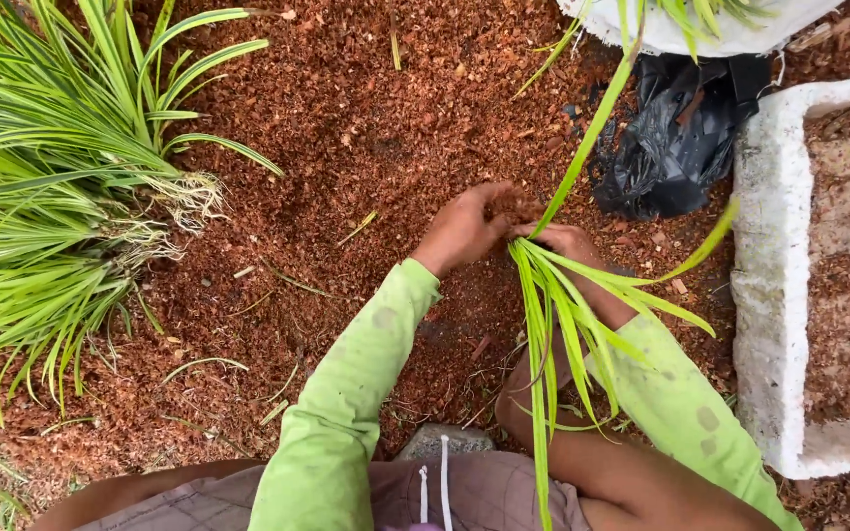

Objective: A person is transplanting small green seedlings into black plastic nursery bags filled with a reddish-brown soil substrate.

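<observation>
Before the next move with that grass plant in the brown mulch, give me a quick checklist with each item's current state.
1. Right hand holds the plant at its base: ok, leaves fan toward the person.
2. Left hand on the mulch beside the base: ok, fingers touch the right hand's side.
3. Roots in view: cannot tell, both hands cover the base.
4. Pile of plants within sight at the left: ok, roots showing.
5. White trough at the right: ok, holds brown fill, apart from the hands.
6. Black bag: ok, lying clear of the hands.
</observation>
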